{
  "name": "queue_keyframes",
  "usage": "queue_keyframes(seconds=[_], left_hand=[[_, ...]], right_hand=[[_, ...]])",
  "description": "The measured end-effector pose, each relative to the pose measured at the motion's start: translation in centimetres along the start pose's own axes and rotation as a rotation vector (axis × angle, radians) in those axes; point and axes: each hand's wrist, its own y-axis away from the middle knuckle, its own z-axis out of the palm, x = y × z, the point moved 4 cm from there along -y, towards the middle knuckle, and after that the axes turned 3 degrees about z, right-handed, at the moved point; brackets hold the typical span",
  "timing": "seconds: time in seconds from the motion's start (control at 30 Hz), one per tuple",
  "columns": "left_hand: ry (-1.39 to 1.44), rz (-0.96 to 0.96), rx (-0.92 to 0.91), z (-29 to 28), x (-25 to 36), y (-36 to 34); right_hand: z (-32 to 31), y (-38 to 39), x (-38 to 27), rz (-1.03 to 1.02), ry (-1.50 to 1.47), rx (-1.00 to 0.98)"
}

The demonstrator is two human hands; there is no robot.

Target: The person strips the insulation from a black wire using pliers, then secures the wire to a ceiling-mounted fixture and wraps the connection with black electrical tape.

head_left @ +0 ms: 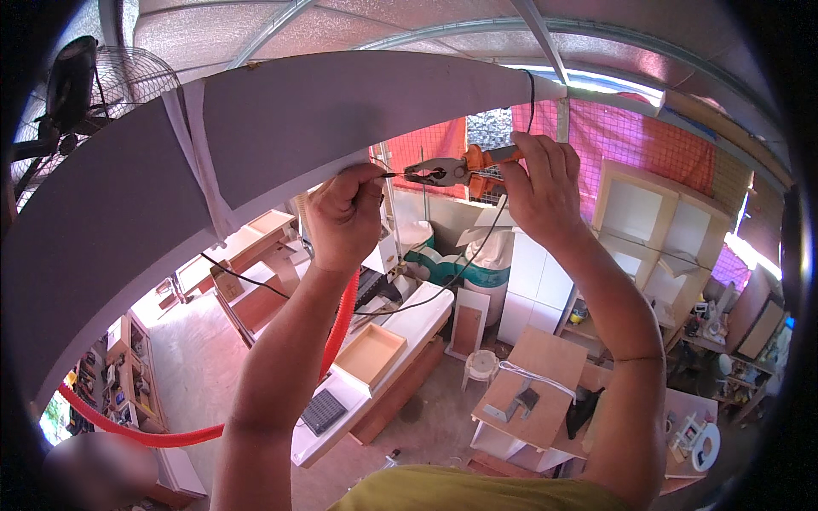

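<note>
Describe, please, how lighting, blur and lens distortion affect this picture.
In the head view, the grey beam looks bowed, likely by the fisheye lens, inside a black rim; in that head view, daylight glares through a gap at right and the floor looks pinkish; in the head view, the pliers look fairly sharp, while a lower-left patch is blurred past recognition.

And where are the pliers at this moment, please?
In the head view, the pliers are at upper centre, in the right hand, their jaws pointing toward the left hand.
</note>
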Motion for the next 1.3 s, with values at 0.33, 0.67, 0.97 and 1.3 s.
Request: queue_keyframes(seconds=[0.33, 0.67, 0.97, 1.3], left_hand=[[0.019, 0.022, -0.007, 0.4, -0.2, 0.2], [0.010, 0.015, -0.041, 0.1, -0.6, 0.0], [-0.024, 0.033, -0.018, -0.1, 0.1, -0.2], [-0.011, -0.010, -0.005, 0.0, -0.3, -0.1]], right_hand=[[0.4, 0.1, 0.2, -0.037, -0.009, -0.058], [3.3, -0.7, 2.8, 0.605, -1.531, -1.616], [2.3, -0.6, 4.1, 0.441, -0.951, -1.120], [-0.4, 0.3, 1.2, 0.075, 0.015, -0.050]])
